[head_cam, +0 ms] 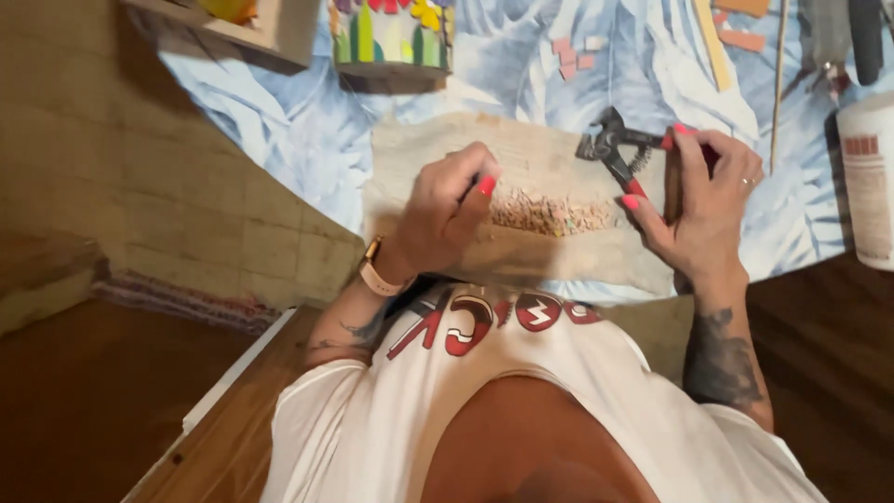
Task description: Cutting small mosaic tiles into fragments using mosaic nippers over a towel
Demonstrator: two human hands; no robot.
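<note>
So my right hand (705, 200) has its grip wrapped tight round the red handles of my tile nippers (622, 154), black jaws pointing left and hanging just above the beige cloth (549, 251). My left hand (445, 210) is curled in, thumb and fingertips pressed together on some tiny piece. It's mostly hidden by my fingers, so I can't tell what it is. That hand sits just left of the pile of little tile chips (548, 214), which lies on the cloth right between my two hands.

The cloth is spread over a blue and white leaf-print cover (279, 112) on the worktop. Farther back there's a pot with colourful mosaic (391, 35) on it, a few pinkish tile squares (573, 56) lying loose, and an orange-brown tile piece (742, 40) near a pale flat stick (715, 42) and a thin wooden rod (778, 84). A white cylindrical container (868, 182) stands off at the right edge, well apart from the nippers. A watch with a pale strap (375, 272) is on my left wrist.
</note>
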